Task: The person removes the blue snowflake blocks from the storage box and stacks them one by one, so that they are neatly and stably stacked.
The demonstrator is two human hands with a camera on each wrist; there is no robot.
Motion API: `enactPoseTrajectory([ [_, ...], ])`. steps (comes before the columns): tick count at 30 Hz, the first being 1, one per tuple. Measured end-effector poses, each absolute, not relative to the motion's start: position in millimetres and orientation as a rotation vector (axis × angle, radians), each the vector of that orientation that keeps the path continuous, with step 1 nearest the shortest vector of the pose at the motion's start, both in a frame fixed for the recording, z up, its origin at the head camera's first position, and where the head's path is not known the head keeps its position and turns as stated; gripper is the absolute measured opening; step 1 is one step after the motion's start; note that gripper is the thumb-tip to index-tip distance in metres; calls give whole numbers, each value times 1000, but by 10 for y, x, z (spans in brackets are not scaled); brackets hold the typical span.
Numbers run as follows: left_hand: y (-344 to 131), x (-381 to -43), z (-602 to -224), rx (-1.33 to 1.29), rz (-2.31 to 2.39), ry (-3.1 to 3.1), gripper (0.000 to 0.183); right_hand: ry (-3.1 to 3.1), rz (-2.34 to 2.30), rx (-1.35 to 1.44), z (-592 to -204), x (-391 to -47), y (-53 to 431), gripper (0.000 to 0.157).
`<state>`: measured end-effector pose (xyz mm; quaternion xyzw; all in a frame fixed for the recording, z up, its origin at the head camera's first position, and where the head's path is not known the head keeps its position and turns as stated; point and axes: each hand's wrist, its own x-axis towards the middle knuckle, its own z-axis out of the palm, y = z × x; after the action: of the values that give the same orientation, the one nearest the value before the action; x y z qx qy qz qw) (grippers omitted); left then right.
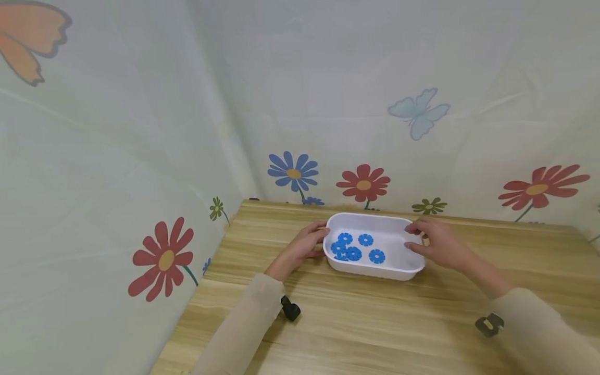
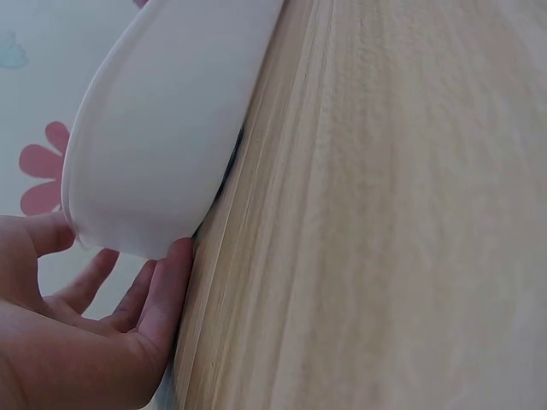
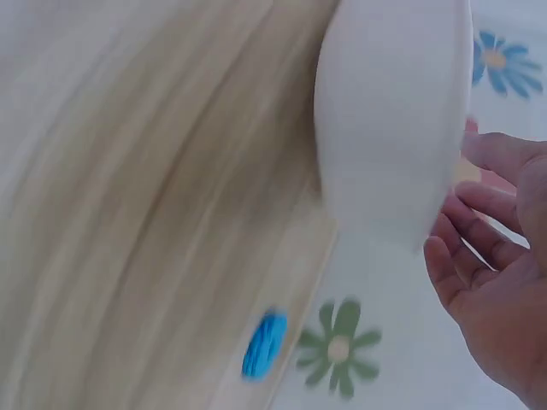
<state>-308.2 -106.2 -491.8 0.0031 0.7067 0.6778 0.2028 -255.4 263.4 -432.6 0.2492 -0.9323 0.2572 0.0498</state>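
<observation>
A white tray (image 1: 375, 273) with a raised rim stands near the back of the table. Several blue notched discs (image 1: 377, 256) lie inside, mostly clustered toward its left end. My left hand (image 1: 307, 242) holds that end; in the left wrist view the thumb is at the rim and the lower fingers are against the end wall near the table. At the opposite end is my right hand (image 1: 442, 245), its thumb and forefinger reaching over the rim, spread apart with nothing between them. The right wrist view shows its fingers (image 3: 474, 231) loosely bent beside the tray wall.
A blurred blue piece (image 3: 264, 345) lies on the wooden table (image 1: 375, 323) near its back edge, in the right wrist view. Behind the table hangs a pale curtain (image 1: 328, 78) printed with flowers and a butterfly. Black devices (image 1: 290, 309) are worn at both wrists.
</observation>
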Motion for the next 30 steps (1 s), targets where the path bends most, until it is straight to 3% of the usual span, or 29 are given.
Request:
enactPoseTrajectory([
  [12,-1074,-3069,-4916,4,1891,1979,50,-2855,900,998,-4481,-2659,2023,33],
  [30,-1037,-3097,-4955,14,1902,1982,49,-2940,858,1006,-4712,-2771,1947,33],
])
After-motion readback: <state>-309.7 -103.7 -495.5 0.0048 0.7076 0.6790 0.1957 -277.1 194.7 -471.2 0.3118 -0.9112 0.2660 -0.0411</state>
